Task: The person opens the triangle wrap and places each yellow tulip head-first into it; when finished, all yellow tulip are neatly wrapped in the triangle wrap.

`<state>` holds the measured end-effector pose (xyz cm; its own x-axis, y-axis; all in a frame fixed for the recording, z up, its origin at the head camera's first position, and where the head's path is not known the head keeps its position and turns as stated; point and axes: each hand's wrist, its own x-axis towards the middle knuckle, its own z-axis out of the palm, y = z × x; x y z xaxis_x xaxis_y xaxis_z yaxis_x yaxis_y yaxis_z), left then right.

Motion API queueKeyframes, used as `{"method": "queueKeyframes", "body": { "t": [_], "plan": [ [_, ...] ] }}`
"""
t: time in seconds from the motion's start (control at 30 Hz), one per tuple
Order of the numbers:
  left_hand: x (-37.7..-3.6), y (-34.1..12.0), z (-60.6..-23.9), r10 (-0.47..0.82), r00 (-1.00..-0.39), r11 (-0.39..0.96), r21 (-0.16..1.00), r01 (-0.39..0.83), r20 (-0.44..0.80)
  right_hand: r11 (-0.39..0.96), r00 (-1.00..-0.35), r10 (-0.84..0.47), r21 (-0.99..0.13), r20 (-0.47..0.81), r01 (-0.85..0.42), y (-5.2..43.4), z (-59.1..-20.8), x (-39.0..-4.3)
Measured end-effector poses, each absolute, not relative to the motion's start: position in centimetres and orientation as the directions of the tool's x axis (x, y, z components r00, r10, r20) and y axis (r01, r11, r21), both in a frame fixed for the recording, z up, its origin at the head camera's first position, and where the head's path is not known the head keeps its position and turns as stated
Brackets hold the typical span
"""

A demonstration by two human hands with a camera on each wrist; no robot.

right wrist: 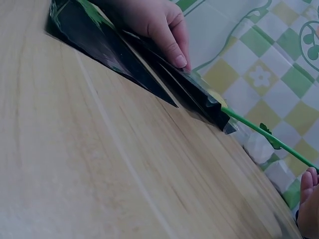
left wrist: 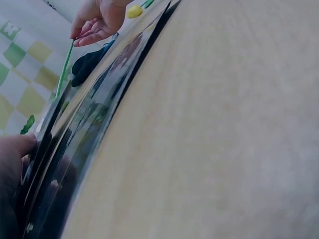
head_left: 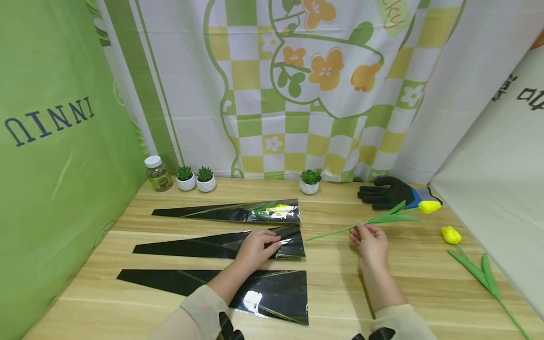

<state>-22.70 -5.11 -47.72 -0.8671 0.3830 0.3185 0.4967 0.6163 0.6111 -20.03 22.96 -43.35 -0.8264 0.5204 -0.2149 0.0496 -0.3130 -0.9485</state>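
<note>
place: staged flower-wrapping craft corner | backdrop: checkered floral curtain [head_left: 297, 89] across the top, green banner [head_left: 55, 165] at left | surface: wooden desk [head_left: 340, 288] | props: black wrapping sleeves [head_left: 221, 245] at centre, artificial tulips [head_left: 451, 234] at right, tiny potted succulents [head_left: 205, 178] along the back

From my remote seat the head view is bright and evenly lit, with soft shadows under the forearms, a white glare patch on the nearest black sleeve [head_left: 255, 298], and wide-angle bending at the edges. Both wrist views look dimmer and hazy to me: the wooden table [left wrist: 224, 139] fills them as a soft, out-of-focus blur, tilted steeply.
</note>
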Motion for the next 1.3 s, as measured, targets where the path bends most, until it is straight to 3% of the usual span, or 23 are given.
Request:
{"method": "queueKeyframes", "body": {
  "t": [0.57,0.87,1.3],
  "plan": [
    [-22.5,-5.1,-47.6,0.384,-0.86,0.601,0.616,0.509,0.337,-0.328,-0.817,0.541,-0.945,-0.2,0.014,22.0,-43.8,-20.3],
    [-22.5,-5.1,-47.7,0.376,-0.858,0.588,0.625,0.513,0.351,-0.264,-0.889,0.41,-0.96,-0.203,0.097,19.6,-45.0,-19.6],
    [-22.4,-5.1,-47.8,0.367,-0.863,0.575,0.644,0.505,0.348,-0.331,-0.919,0.304,-0.932,-0.252,0.147,15.6,-45.5,-19.1]
  ]
}}
